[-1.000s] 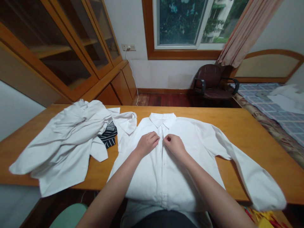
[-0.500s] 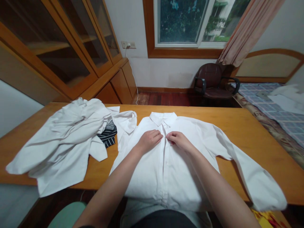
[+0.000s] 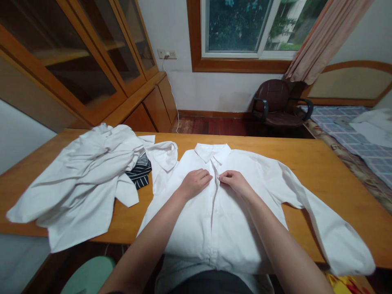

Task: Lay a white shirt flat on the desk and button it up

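Observation:
A white collared shirt lies flat, front up, on the wooden table, collar away from me. My left hand and my right hand meet at its button placket just below the collar. Each hand pinches the fabric edge on its side with curled fingers. The shirt's right sleeve stretches toward the table's near right edge. Its hem hangs over the front edge by my lap.
A crumpled pile of white shirts lies at the left, with a dark striped garment tucked under it. Behind the table stand a wooden glass-door cabinet, a brown armchair and a bed. A green stool shows below.
Both hands stayed at the placket below the collar, shifting only slightly. The view drifted a little.

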The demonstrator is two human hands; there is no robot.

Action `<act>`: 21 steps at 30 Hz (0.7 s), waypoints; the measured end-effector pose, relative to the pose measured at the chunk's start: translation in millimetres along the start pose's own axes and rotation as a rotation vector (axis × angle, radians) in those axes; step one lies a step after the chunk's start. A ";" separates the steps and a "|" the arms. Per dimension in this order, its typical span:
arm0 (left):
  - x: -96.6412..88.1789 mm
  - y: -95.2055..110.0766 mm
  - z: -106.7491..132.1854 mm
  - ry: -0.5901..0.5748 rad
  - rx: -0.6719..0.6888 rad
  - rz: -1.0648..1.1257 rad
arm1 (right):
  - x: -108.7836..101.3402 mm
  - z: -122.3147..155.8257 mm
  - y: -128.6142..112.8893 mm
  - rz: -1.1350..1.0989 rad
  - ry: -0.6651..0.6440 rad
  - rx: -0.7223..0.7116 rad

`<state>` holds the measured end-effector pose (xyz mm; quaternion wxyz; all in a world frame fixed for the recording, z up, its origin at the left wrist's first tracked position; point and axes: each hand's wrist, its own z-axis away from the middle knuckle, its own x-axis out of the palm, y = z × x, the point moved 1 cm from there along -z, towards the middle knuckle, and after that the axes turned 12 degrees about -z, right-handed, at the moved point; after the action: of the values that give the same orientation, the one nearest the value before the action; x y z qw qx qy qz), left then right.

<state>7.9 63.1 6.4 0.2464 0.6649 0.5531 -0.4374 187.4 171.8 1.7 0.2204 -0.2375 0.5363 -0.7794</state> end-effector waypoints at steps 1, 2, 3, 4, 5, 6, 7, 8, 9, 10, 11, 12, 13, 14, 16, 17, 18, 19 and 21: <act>0.6 -0.1 0.6 0.000 -0.001 -0.001 | -1.0 -0.6 0.8 -0.001 0.001 0.005; 1.2 -0.2 1.1 -0.001 -0.003 0.000 | -1.4 -1.2 1.3 0.002 0.001 0.004; 1.7 -0.2 1.6 -0.001 -0.005 0.002 | -1.4 -1.7 1.5 0.009 0.004 -0.001; 2.2 -0.3 1.9 0.000 -0.006 0.004 | -0.9 -1.9 1.3 0.017 0.008 -0.007; 2.6 -0.3 2.2 0.003 -0.008 0.005 | 0.0 -1.9 0.8 0.019 0.011 -0.012; 2.8 -0.4 2.5 0.007 -0.010 0.006 | 1.3 -1.5 0.1 0.011 0.012 -0.016; 3.0 -0.4 2.6 0.010 -0.011 0.006 | 2.6 -0.9 -0.9 -0.005 0.012 -0.022; 3.1 -0.4 2.7 0.012 -0.010 0.006 | 4.0 -0.1 -2.0 -0.025 0.010 -0.032; 3.0 -0.3 2.7 0.013 -0.009 0.006 | 5.2 0.8 -3.1 -0.045 0.006 -0.045; 2.9 -0.2 2.7 0.013 -0.008 0.007 | 6.2 1.8 -4.2 -0.060 0.001 -0.062; 2.7 -0.1 2.5 0.015 -0.007 0.009 | 7.0 2.6 -5.1 -0.067 -0.001 -0.078; 2.3 0.1 2.3 0.019 -0.006 0.009 | 7.5 3.3 -5.7 -0.071 -0.001 -0.093; 1.9 0.3 2.1 0.023 -0.006 0.010 | 7.8 3.7 -6.2 -0.076 -0.002 -0.105; 1.5 0.5 1.8 0.027 -0.007 0.010 | 8.0 3.8 -6.4 -0.083 -0.005 -0.115; 0.9 0.9 1.3 0.030 -0.007 0.008 | 8.3 3.4 -6.3 -0.096 -0.016 -0.133; 0.8 1.1 1.2 0.029 -0.007 0.007 | 8.4 2.8 -6.2 -0.098 -0.023 -0.139; 1.0 1.1 1.1 0.028 -0.007 0.007 | 8.5 2.2 -5.9 -0.094 -0.028 -0.145; 1.3 1.1 1.2 0.029 -0.007 0.007 | 8.7 1.4 -5.7 -0.084 -0.032 -0.149; 2.4 0.8 1.7 0.034 -0.006 0.011 | 8.9 -0.3 -5.0 -0.049 -0.035 -0.158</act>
<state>8.2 62.7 3.4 0.2410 0.6746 0.5549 -0.4230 179.7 168.4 7.4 0.1911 -0.2811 0.5862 -0.7354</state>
